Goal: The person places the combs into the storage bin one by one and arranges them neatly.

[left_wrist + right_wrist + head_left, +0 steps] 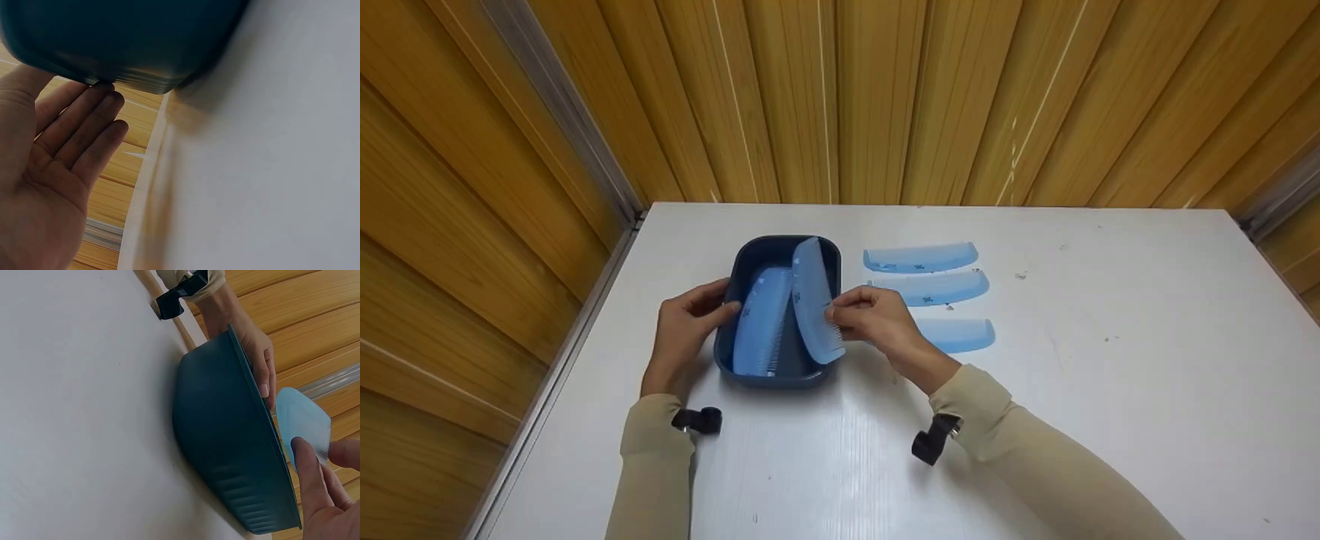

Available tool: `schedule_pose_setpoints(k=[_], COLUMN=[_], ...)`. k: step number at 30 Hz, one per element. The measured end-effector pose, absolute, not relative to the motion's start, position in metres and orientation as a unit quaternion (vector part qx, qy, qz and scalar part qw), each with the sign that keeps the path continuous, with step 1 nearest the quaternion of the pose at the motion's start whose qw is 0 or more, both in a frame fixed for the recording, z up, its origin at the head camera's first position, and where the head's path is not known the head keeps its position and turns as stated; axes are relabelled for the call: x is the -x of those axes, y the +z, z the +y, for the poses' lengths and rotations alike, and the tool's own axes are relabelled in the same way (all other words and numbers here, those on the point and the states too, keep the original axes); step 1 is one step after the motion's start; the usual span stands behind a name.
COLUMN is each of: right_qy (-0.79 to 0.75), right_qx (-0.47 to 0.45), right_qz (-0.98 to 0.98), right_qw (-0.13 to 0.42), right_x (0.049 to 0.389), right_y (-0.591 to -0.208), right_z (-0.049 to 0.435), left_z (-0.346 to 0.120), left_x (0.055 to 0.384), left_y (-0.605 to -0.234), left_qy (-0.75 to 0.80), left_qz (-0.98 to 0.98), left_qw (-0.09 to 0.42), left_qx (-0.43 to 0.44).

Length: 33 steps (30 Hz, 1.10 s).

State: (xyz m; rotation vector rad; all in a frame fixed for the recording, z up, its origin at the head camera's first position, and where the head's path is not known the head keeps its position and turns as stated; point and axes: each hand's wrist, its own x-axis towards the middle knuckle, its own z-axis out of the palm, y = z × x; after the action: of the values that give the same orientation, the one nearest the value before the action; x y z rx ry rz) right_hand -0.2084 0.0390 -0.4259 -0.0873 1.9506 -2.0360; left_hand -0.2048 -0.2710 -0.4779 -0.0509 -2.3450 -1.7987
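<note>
Left hand (684,330): grip half-closed on the left rim of our dark blue, rounded-rectangular plastic tub (777,382), thumb over, fingers outside. At least one light-blue curved plastic comb (761,322) lies inside. Matching held comb (810,300) tilts over the tub's right side; our right hand (889,319) pinches its toothed edge, thumb to fingers. Three loose combs (921,257) sit right, on the white counter (1110,375). We'd call it partway: if we're loading, held one plus three left; direction isn't shown.

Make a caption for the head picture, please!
Right hand pinches a blue comb over a tub the left hand holds.
</note>
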Motion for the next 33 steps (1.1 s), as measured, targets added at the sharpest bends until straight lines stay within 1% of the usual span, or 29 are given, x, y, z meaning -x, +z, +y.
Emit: schedule_pose_setpoints(k=[6, 16, 22, 25, 33], right_qy=[-0.698, -0.653, -0.621, -0.602, -0.581], right_qx=[0.023, 0.006, 0.013, 0.024, 0.061], right_qz=[0.697, 0.745, 0.773, 0.787, 0.792], right_qw=[0.162, 0.135, 0.131, 0.136, 0.177], right_x=[0.213, 0.218, 0.223, 0.225, 0.226], right_y=[-0.426, -0.419, -0.416, -0.413, -0.408], right_z=[0.032, 0.022, 0.017, 0.016, 0.017], left_z=[-0.271, -0.271, -0.270, -0.271, -0.270], left_x=[0.205, 0.205, 0.206, 0.207, 0.205], left_y=[-0.477, -0.478, -0.479, -0.479, -0.480], left_qy=[-0.604, -0.599, -0.596, -0.597, -0.596], left_qz=[-0.792, -0.795, -0.797, -0.796, -0.797], left_qw=[0.093, 0.095, 0.097, 0.098, 0.095], left_qx=[0.015, 0.014, 0.016, 0.013, 0.013])
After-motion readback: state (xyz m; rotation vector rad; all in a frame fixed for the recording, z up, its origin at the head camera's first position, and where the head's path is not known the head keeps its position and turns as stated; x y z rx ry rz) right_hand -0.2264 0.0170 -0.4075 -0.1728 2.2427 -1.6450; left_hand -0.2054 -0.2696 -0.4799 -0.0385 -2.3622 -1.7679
